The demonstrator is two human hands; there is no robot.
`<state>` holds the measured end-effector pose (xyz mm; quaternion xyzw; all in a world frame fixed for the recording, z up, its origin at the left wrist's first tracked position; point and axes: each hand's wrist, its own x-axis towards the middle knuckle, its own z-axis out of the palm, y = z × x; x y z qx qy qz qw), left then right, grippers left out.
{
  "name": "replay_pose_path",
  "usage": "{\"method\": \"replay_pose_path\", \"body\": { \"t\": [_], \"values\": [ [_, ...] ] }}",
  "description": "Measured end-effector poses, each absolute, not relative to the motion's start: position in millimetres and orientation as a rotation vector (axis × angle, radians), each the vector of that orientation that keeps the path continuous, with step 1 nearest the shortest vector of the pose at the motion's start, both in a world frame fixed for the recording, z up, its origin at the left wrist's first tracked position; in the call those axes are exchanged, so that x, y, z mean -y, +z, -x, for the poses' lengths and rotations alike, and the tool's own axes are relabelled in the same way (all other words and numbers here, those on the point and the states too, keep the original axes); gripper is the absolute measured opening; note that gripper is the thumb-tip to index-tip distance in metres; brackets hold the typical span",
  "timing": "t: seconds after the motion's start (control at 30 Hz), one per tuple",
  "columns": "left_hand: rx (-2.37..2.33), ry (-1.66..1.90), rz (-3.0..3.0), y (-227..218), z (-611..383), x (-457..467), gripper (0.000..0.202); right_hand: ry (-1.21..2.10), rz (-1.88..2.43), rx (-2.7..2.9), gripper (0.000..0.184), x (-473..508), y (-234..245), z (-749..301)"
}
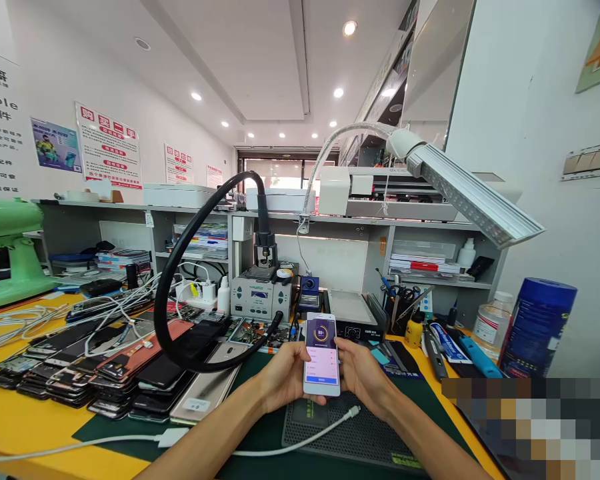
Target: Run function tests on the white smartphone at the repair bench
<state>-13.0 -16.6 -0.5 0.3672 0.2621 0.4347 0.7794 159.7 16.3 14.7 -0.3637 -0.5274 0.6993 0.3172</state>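
Observation:
A white smartphone is held upright in both hands, its lit screen showing a round gauge and a list below. My left hand grips its left edge, with the thumb over the screen's side and fingers behind. My right hand holds the right edge, most of its fingers hidden behind the phone. Under the hands lies a dark textured mat on a green work mat. A white charging cable crosses it, its plug loose below my right hand.
Stacks of phones and screens cover the left side. A black hose loops from the rework station. An LED lamp hangs at the upper right. A tool holder, bottle and blue can stand on the right.

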Motion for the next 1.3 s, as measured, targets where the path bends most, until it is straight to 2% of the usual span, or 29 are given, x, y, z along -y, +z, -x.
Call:
{"method": "replay_pose_path", "body": {
  "t": [1.3],
  "values": [
    [-0.553,0.918,-0.804,-2.8,14.8,13.9,0.052,1.854,0.921,1.392,0.05,-15.0,14.1,-159.7]
  ]
}}
